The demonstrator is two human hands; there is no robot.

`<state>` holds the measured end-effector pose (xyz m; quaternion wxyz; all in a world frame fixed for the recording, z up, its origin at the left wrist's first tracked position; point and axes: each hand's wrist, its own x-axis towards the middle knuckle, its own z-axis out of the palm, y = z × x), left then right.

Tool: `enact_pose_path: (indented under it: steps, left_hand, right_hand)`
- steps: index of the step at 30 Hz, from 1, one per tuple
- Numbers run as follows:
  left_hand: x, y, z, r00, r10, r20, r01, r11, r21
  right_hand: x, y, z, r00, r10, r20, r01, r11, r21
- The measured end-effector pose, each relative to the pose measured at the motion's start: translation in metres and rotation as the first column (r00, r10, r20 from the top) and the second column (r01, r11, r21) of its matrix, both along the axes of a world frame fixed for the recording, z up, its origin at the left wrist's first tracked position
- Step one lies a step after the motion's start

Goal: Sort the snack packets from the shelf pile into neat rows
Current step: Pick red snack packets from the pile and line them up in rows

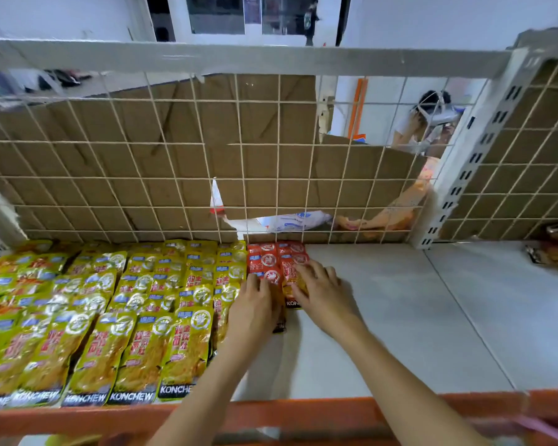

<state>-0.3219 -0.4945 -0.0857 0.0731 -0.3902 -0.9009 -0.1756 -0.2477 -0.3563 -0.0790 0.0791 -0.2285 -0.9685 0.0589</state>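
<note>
Snack packets (110,317) on white shelf (400,317), wire-grid back (174,156)

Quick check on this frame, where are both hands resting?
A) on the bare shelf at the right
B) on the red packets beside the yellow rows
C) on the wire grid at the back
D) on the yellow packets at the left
B: the left hand and right hand both lie on the red packets, just right of the yellow packets.
</note>
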Motion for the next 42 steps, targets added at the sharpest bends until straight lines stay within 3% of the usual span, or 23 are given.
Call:
enact_pose_path:
  steps: [4,9,14,17,29,37,42]
  left_hand:
    - [0.000,-0.001,0.014,1.000,-0.001,0.028,0.002,0.999,-0.034]
    - [0.035,0.005,0.034,0.973,-0.169,-0.157,0.152,0.981,-0.118]
    - [0.110,0.052,0.038,0.941,-0.261,-0.214,0.248,0.965,-0.086]
    - [0.164,0.088,0.031,0.918,-0.349,-0.186,0.340,0.937,-0.079]
    - [0.369,0.231,0.028,0.790,-0.611,-0.047,0.606,0.791,-0.081]
    - [0.420,0.324,0.041,0.716,-0.695,0.065,0.697,0.717,-0.012]
    - [0.420,0.407,0.048,0.737,-0.665,0.121,0.656,0.747,0.104]
  right_hand:
    - [0.014,0.005,0.015,0.998,0.061,0.009,-0.057,0.975,-0.215]
    - [0.087,0.015,0.026,0.998,0.052,0.024,-0.050,0.995,-0.085]
    - [0.188,0.031,0.027,0.998,-0.056,-0.036,0.054,0.998,-0.045]
    - [0.255,0.051,0.025,0.971,-0.182,-0.155,0.176,0.983,-0.051]
    - [0.492,0.119,0.010,0.842,-0.532,-0.083,0.513,0.840,-0.177]
    - [0.551,0.181,0.010,0.743,-0.656,-0.128,0.609,0.743,-0.277]
    - [0.557,0.252,0.026,0.713,-0.676,-0.186,0.612,0.729,-0.307]
